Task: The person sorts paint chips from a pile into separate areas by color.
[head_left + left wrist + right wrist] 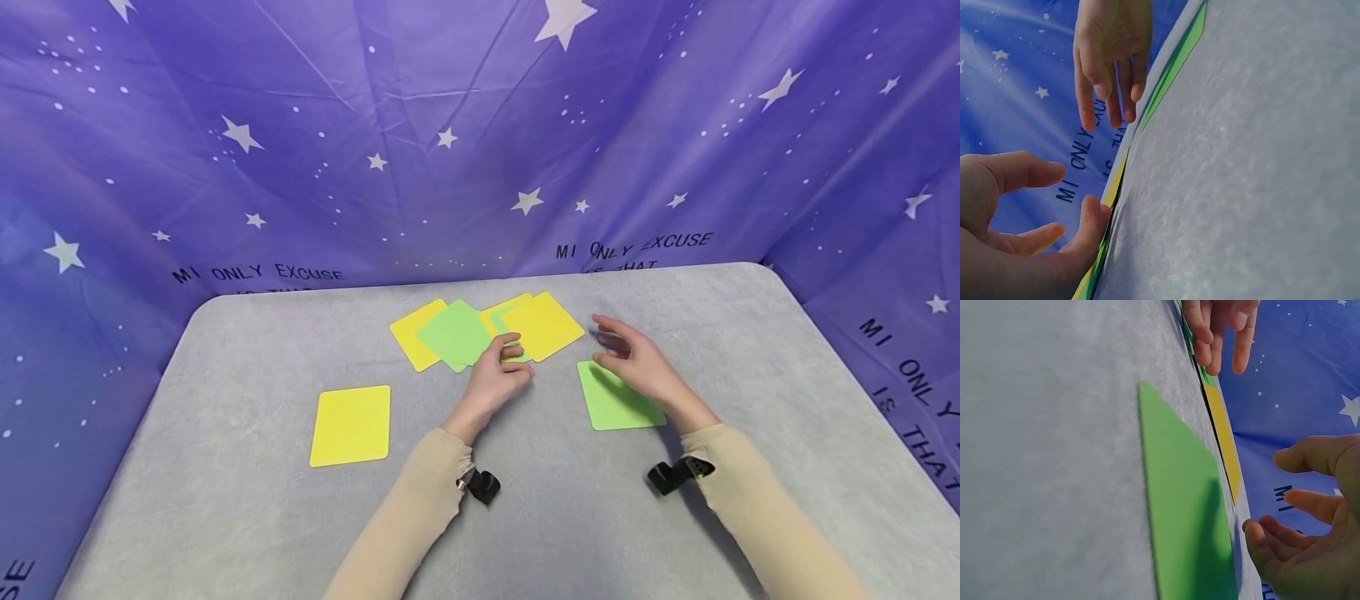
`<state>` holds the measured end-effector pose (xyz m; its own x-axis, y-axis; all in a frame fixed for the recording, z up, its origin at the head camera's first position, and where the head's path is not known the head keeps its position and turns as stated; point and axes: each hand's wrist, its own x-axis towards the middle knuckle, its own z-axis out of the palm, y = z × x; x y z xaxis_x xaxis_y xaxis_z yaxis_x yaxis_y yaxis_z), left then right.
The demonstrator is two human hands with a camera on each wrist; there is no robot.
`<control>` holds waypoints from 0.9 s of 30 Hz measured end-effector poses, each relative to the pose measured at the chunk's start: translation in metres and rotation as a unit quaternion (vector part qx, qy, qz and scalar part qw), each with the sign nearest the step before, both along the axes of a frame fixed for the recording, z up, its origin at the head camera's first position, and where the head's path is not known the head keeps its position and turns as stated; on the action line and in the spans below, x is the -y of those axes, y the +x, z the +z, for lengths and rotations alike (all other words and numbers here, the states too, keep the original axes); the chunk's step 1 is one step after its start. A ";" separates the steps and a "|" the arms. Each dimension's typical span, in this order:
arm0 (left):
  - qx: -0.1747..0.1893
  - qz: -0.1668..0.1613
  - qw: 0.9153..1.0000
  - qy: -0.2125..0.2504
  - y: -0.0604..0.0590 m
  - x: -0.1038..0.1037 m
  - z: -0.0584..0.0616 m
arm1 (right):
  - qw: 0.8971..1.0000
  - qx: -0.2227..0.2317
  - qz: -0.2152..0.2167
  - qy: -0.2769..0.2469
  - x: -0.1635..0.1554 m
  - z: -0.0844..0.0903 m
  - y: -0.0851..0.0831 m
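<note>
A loose pile of cards lies at the middle back of the grey table (225, 517): a yellow card (414, 337), a green card (454, 332) on top of it, and another yellow card (543, 325). My left hand (513, 350) sits at the pile's near edge with loosely curled fingers. One fingertip (1092, 211) touches a card edge and the hand holds nothing. My right hand (611, 342) hovers with relaxed fingers over the far end of a single green card (618, 404) (1185, 506) and holds nothing.
A lone yellow card (350, 425) lies flat at the left of the table. A purple star-printed cloth (480, 142) walls in the back and both sides. Wrist cameras are strapped on both beige sleeves.
</note>
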<state>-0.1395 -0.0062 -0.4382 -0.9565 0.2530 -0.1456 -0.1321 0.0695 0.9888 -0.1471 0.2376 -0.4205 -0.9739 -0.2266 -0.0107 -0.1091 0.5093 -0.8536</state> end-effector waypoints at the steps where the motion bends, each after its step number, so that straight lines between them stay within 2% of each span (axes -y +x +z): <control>1: 0.005 0.000 1.000 0.006 -0.001 0.001 0.000 | 1.000 0.003 0.002 -0.004 0.002 0.000 -0.004; 7: 0.024 -0.005 0.999 0.035 -0.005 0.003 0.001 | 1.000 0.022 0.008 0.006 0.014 0.000 -0.025; 12: 0.030 0.007 0.998 0.055 -0.007 0.002 0.000 | 1.000 0.024 0.006 0.009 0.023 -0.003 -0.037; 21: 0.043 0.019 0.995 0.084 -0.012 -0.001 -0.001 | 0.999 0.040 0.003 -0.026 0.030 -0.006 -0.040; 27: 0.048 0.031 0.990 0.125 -0.013 0.000 -0.001 | 0.998 0.044 -0.012 -0.041 0.032 -0.006 -0.037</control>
